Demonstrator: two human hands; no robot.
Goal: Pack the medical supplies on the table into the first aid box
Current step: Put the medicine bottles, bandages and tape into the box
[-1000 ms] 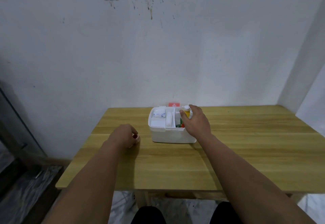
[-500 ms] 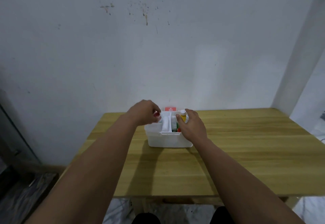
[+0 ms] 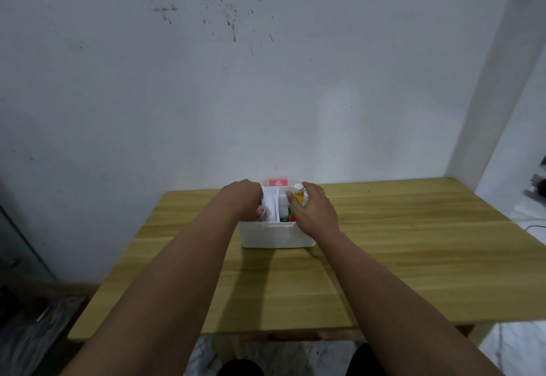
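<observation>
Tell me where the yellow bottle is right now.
In the head view, the yellow bottle is upright at the back right of the first aid box, gripped by the right hand.

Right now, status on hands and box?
Right hand grips yellow bottle over first aid box. Left hand inside box, grip hidden. Nothing blocking.

A plain room, likely a home: stained white wall [image 3: 206, 80], wooden counter [image 3: 413, 242], marbled floor [image 3: 517, 346].
</observation>
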